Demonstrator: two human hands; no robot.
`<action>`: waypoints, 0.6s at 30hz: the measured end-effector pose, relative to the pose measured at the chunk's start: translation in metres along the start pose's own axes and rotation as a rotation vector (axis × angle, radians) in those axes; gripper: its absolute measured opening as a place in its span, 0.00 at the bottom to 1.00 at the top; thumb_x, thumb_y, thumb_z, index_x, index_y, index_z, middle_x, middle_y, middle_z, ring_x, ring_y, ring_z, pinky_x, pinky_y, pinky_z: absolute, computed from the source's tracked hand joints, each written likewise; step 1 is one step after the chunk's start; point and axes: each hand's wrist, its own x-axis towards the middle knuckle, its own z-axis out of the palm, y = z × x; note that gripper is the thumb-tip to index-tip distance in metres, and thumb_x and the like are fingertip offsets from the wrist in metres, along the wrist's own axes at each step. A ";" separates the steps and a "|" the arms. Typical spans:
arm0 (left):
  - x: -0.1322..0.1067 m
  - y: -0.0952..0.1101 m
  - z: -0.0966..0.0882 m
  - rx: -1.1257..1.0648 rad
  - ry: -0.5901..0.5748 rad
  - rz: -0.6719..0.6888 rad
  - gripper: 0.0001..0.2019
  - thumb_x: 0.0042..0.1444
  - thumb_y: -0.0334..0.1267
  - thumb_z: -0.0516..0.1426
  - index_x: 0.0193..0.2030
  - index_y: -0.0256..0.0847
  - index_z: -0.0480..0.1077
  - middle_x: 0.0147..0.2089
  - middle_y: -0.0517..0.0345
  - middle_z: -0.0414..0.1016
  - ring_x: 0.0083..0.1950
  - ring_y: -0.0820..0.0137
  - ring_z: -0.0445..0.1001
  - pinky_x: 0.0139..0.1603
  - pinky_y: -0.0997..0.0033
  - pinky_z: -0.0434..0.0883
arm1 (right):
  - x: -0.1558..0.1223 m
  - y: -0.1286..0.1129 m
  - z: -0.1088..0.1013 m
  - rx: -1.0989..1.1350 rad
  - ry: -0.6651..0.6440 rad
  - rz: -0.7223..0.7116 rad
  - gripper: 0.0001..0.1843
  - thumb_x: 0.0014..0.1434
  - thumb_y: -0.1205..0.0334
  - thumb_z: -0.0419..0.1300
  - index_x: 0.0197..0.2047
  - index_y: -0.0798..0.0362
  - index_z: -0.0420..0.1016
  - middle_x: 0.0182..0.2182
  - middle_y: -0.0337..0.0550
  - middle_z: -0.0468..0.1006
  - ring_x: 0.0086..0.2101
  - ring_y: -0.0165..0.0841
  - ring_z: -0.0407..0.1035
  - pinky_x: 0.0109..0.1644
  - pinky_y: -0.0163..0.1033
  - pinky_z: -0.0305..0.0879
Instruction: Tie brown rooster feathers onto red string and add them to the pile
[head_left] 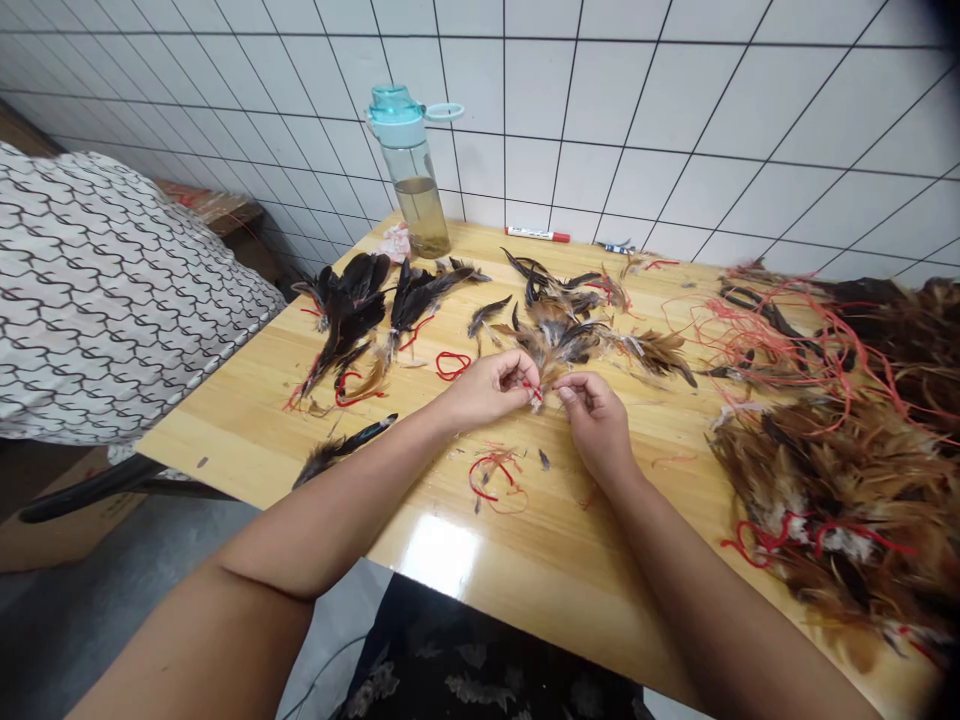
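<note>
My left hand (pixel 491 388) is closed, its fingertips pinching the pale quill end of a brown feather bundle (pixel 553 350) with a bit of red cord round it. My right hand (pixel 600 420) is just to the right, thumb and forefinger pressed together beside the bundle's base. What sits between those fingertips is too small to make out. Dark feathers (pixel 570 290) lie just beyond the hands. A red cord loop (pixel 453 366) rests left of my left hand. Loose red threads (pixel 496 475) and feather scraps lie nearer me on the wooden table (pixel 540 560).
Black feather bundles (pixel 349 305) lie at the left. A large brown feather pile (pixel 817 480) and tangled red string (pixel 795 340) cover the right side. A water bottle (pixel 420 205), a crumpled tissue (pixel 395 242) and a red marker (pixel 537 235) are near the tiled wall.
</note>
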 end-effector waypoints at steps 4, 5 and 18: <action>-0.002 0.000 0.005 0.112 -0.052 0.064 0.04 0.50 0.29 0.56 0.35 0.36 0.67 0.31 0.61 0.68 0.33 0.77 0.66 0.35 0.77 0.63 | 0.001 0.001 -0.004 -0.247 -0.085 -0.196 0.05 0.57 0.65 0.57 0.34 0.48 0.75 0.31 0.42 0.74 0.33 0.36 0.66 0.41 0.42 0.62; -0.003 0.000 0.005 0.142 -0.054 0.085 0.04 0.51 0.29 0.56 0.35 0.37 0.67 0.31 0.61 0.68 0.33 0.76 0.66 0.35 0.77 0.64 | 0.001 0.001 -0.004 -0.270 -0.100 -0.213 0.05 0.57 0.65 0.57 0.33 0.48 0.75 0.31 0.43 0.74 0.34 0.36 0.66 0.41 0.42 0.62; -0.005 0.001 0.009 0.339 -0.052 0.221 0.08 0.51 0.25 0.52 0.38 0.38 0.67 0.32 0.62 0.69 0.32 0.77 0.66 0.35 0.78 0.63 | 0.001 0.003 -0.002 -0.338 -0.142 -0.170 0.05 0.55 0.68 0.58 0.29 0.49 0.72 0.30 0.43 0.73 0.34 0.38 0.67 0.41 0.43 0.61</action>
